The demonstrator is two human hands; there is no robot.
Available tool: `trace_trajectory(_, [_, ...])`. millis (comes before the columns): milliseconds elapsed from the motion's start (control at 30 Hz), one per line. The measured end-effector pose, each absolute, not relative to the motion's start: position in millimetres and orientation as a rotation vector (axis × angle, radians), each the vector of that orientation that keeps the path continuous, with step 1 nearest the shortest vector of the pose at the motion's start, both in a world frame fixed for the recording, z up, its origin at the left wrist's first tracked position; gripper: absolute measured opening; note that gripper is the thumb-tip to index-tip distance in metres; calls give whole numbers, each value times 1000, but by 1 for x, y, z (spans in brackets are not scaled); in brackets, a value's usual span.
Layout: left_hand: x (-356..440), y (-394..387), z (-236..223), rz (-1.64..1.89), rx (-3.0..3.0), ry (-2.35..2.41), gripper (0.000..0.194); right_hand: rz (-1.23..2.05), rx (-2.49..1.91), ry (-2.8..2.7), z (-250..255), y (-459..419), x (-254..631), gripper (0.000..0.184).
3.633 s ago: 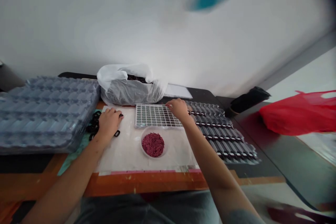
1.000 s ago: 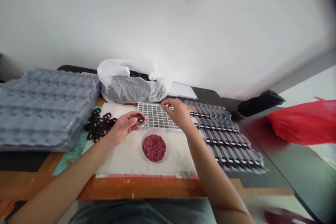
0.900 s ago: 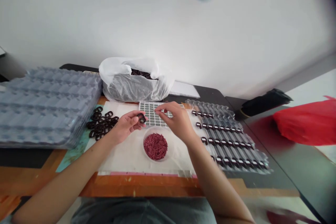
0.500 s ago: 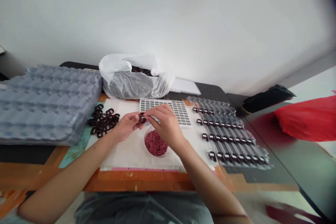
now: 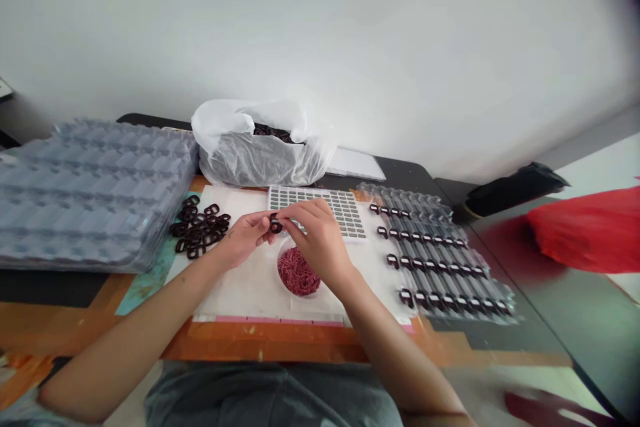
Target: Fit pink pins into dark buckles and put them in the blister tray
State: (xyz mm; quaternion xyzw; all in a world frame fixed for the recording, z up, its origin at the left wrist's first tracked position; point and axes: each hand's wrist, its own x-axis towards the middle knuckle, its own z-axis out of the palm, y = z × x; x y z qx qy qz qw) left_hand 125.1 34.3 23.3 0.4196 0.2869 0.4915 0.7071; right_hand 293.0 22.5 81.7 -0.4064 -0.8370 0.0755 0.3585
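Between the fingertips of my left hand (image 5: 249,235) is a small dark brown plastic piece with ring-like openings (image 5: 275,227). My right hand (image 5: 319,235) pinches at the upper right of the same piece; whether something tiny is also in those fingers is hidden. Just below the hands stands a round clear tub (image 5: 281,288) of small dark red pin-like parts (image 5: 299,271). Behind my right hand lies a white sheet with rows of small grey rectangles (image 5: 350,217), partly covered by it. A loose heap of similar dark pieces (image 5: 200,232) lies left of my left hand.
At the right, a clear ridged plastic tray (image 5: 425,197) carries dark pieces (image 5: 440,268) in rows. Stacked ridged trays (image 5: 90,200) fill the left side. A white plastic bag (image 5: 250,160) with dark pieces stands at the back. A red object (image 5: 590,230) and black bundle (image 5: 517,190) are far right.
Both hands stay together on the dark piece with almost the same grip. The whole view has shifted slightly; nothing on the table has visibly been moved.
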Motion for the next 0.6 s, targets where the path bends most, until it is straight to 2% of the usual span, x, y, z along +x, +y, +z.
trace_trajectory(133, [125, 34, 23, 1109, 948, 647, 52, 86, -1062, -2182, 81, 21, 292, 19])
trace_trajectory(400, [127, 34, 19, 1092, 910, 647, 54, -423, -973, -2183, 80, 14, 293, 20])
trace_trajectory(600, [127, 34, 15, 1121, 889, 664, 56, -460, -941, -2321, 74, 6, 297, 31])
